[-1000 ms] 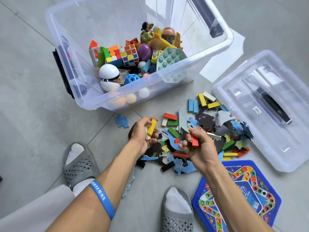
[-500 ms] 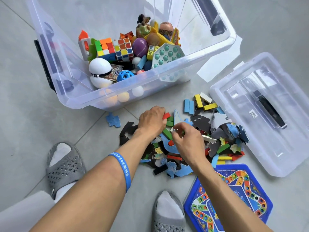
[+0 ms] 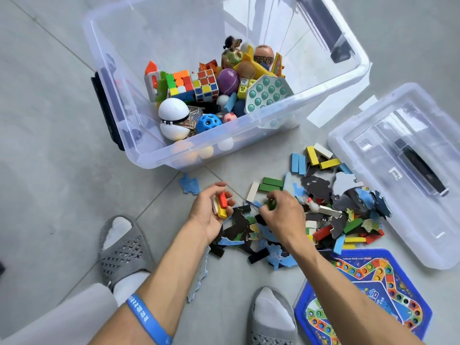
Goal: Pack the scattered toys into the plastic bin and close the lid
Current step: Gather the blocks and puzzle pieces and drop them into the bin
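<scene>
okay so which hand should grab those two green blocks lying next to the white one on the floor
The right hand, probably. It sits just below the two green blocks and pinches only one small green piece, while the left hand is farther off and already holds a stack of blocks.

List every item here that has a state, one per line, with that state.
plastic bin: open, partly filled with toys
lid: off, lying on the floor right of the bin
left hand: holds a few small blocks, red, yellow and white
right hand: pinches a green piece in the pile
pile of blocks and puzzle pieces: scattered on the floor, not yet packed
blue game board: flat on the floor, unpacked
</scene>
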`<state>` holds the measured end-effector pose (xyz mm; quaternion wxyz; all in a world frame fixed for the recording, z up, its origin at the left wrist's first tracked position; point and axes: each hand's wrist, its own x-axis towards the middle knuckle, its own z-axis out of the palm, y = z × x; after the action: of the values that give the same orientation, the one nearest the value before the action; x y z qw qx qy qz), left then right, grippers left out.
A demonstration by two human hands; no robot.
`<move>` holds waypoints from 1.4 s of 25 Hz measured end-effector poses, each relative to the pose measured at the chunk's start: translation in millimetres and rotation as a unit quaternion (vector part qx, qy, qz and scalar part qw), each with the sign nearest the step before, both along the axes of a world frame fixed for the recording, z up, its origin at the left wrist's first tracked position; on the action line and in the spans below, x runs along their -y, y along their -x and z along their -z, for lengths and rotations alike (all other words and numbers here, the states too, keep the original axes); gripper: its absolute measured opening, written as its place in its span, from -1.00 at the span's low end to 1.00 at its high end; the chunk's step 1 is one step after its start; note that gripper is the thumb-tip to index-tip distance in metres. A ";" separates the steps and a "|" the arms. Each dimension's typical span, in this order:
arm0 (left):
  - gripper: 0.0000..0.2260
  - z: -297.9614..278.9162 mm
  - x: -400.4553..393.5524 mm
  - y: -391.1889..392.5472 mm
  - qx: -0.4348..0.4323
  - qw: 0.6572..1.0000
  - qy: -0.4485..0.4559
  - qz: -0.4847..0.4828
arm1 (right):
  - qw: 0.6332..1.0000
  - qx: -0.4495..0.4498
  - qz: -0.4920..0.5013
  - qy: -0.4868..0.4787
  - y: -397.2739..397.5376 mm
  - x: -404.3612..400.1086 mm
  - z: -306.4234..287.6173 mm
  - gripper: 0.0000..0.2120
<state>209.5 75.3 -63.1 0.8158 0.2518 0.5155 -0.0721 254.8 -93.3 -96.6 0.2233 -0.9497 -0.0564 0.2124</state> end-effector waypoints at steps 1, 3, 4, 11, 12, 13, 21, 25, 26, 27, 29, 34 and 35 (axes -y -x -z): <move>-0.89 -1.2 1.9 0.8 0.001 1.000 0.002 -0.001 | 0.996 -0.013 0.069 -0.054 0.2 1.1 -2.1 -0.78; -0.90 -2.4 4.8 0.7 0.004 1.000 0.007 -0.010 | 0.981 -0.019 0.150 -0.121 -4.1 -6.5 -6.1 -0.79; -0.90 -2.7 5.5 1.0 0.003 1.000 0.007 -0.012 | 0.981 -0.014 0.151 -0.122 -7.0 -14.1 -8.4 -0.81; -0.85 -2.2 0.9 7.7 0.003 0.999 -0.028 0.024 | 0.982 0.079 -0.101 0.136 -6.8 -63.7 5.2 -0.87; -0.85 -1.9 -0.7 9.2 0.000 0.999 -0.033 0.026 | 0.974 0.096 -0.127 0.160 -5.1 -67.4 6.5 -0.88; -0.86 -1.8 -1.5 10.5 -0.006 0.999 -0.035 0.027 | 0.966 0.108 -0.146 0.184 -2.4 -69.2 7.0 -0.85; -0.87 -15.6 3.9 23.0 -0.015 0.999 -0.030 0.000 | 0.999 -0.012 -0.003 -0.037 10.6 -38.7 6.0 -0.80; -0.82 -48.0 0.3 29.0 0.009 0.997 -0.034 -0.075 | 0.768 -0.252 0.377 -0.453 7.4 -33.7 -55.2 -0.74; -0.78 -56.5 1.3 31.4 0.014 0.995 -0.029 -0.098 | 0.694 -0.301 0.409 -0.511 11.0 -33.4 -74.9 -0.75; -0.75 -65.7 2.9 34.7 0.021 0.992 -0.017 -0.120 | 0.629 -0.343 0.427 -0.552 15.7 -33.0 -92.3 -0.76; -0.77 -92.1 7.0 44.1 0.050 0.987 0.027 -0.151 | 0.550 -0.404 0.424 -0.595 27.9 -34.4 -125.0 -0.77; -0.76 -189.2 -9.8 31.9 0.201 0.963 0.047 -0.173 | 0.500 -0.412 0.381 -0.659 10.8 -66.0 -216.5 -0.68; -0.67 -204.5 -19.8 18.1 0.217 0.960 0.033 -0.172 | 0.493 -0.404 0.368 -0.677 -2.9 -75.0 -233.6 -0.61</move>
<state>191.4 95.1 141.4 0.9161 0.1421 0.3588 0.1093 257.7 -18.3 137.1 0.8540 -0.2524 0.2676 0.3679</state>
